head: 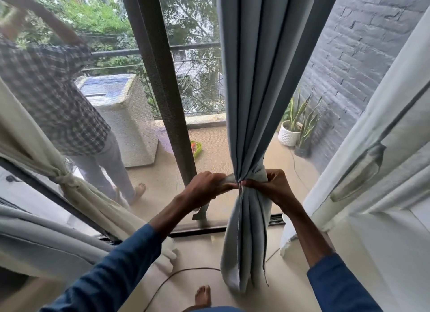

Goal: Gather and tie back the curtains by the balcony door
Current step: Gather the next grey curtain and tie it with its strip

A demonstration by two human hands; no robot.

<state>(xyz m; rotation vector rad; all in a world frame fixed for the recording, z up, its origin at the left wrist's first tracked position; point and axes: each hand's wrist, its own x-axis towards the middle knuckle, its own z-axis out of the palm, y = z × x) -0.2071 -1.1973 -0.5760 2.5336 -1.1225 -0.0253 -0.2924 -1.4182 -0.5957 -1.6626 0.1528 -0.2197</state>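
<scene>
A grey-blue curtain (252,83) hangs gathered into a narrow bundle in front of the balcony door. A pale tie-back strip (261,175) wraps the bundle at its pinched waist. My left hand (206,187) grips one end of the strip on the left of the bundle. My right hand (271,187) grips the wrapped strip on the right, its fingertips meeting the left hand at the curtain's front. At the left, a cream curtain (35,153) hangs gathered with a knotted tie (65,179). A white curtain (377,135) hangs at the right.
A person in a checked shirt (46,88) stands on the balcony behind the mesh door. A washing machine (125,116), a green tray (196,149) and potted plants (295,125) are out there. The dark door frame (162,83) rises left of the curtain. A cable (176,276) lies by my foot.
</scene>
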